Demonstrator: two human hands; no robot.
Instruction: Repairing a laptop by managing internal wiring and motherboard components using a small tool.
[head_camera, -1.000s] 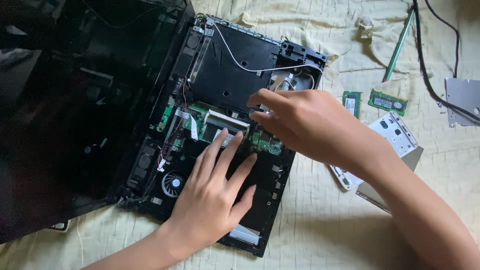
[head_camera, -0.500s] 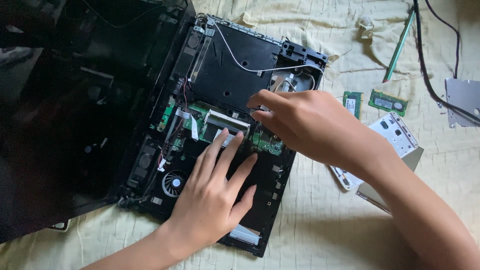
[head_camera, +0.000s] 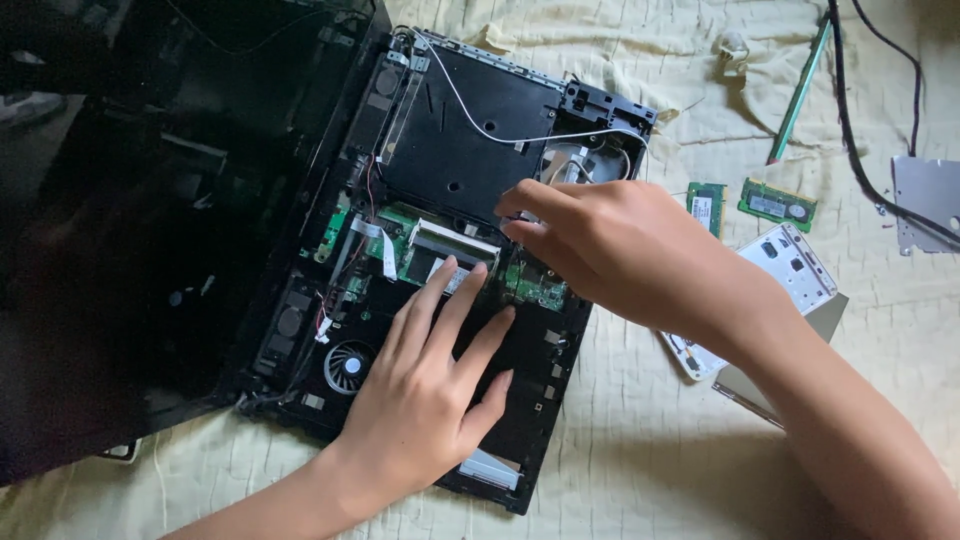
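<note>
A dismantled black laptop base (head_camera: 470, 130) lies open on a pale yellow cloth, its green circuit board (head_camera: 405, 245) and small round fan (head_camera: 348, 366) exposed. My left hand (head_camera: 430, 385) lies flat on the lower part of the base, fingers spread, fingertips at the edge of the board. My right hand (head_camera: 610, 245) reaches in from the right, its fingers curled and pinched at a spot near the middle of the board; whatever they touch is hidden under them. A thin white wire (head_camera: 480, 120) runs across the black tray.
The laptop's black screen lid (head_camera: 150, 220) lies folded out to the left. On the cloth at right are two green memory modules (head_camera: 775, 203), a white drive casing (head_camera: 790, 265), a metal plate (head_camera: 925, 200), a black cable (head_camera: 850, 130) and a thin green rod (head_camera: 798, 92).
</note>
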